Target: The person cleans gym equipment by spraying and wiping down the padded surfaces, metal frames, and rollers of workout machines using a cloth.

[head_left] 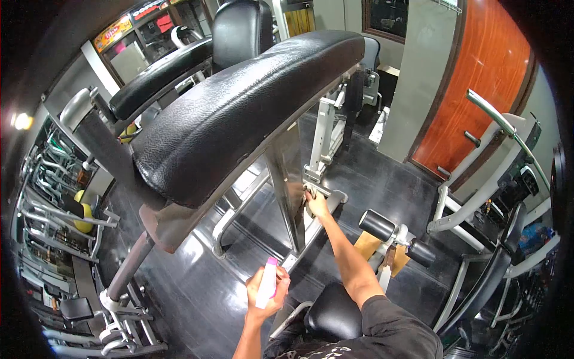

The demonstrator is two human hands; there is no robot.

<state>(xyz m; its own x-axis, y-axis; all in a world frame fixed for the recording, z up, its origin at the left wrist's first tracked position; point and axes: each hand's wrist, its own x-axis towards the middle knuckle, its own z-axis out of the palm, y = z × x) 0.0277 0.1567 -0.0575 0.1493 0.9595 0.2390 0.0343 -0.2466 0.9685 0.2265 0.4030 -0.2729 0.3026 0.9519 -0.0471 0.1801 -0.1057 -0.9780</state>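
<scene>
My left hand [267,288] is closed around a white bottle with a pink cap [266,282], low in the middle of the view. My right hand [317,203] reaches forward to the lower metal frame [312,179] of a gym machine; its fingers are bent against the frame, and what they hold, if anything, is too small to make out. Above both hands a long black padded cushion [239,102] of the machine slants across the view. A grey metal upright [286,179] stands just left of my right hand.
A black seat [333,314] is close in front of my body. Black foam rollers [378,225] stand right of my right arm. More gym machines [508,179] line the right side, near an orange wooden door [472,78]. Other equipment [66,197] fills the left.
</scene>
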